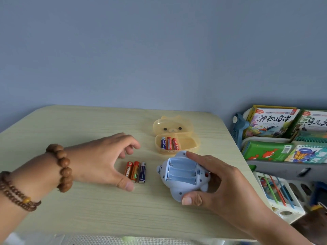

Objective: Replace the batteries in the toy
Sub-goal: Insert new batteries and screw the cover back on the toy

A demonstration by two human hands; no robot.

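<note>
A pale blue toy (182, 175) lies belly-up on the table, its battery bay open and empty. My right hand (217, 186) grips it, thumb at its near end and fingers along its far side. Three batteries (136, 172) lie side by side on the table to the left of the toy: two orange-red, one dark blue. My left hand (99, 161) hovers over them with fingers spread and curved, thumb beside their near ends, holding nothing. A yellow bear-shaped box (193, 145) stands open behind the toy with three more batteries (169, 143) inside.
The light wooden table (88, 209) ends at a rounded right edge. Beyond that edge stands a shelf of children's books (276, 124) and a white bin with coloured sticks (276, 190). A blue wall rises behind the table.
</note>
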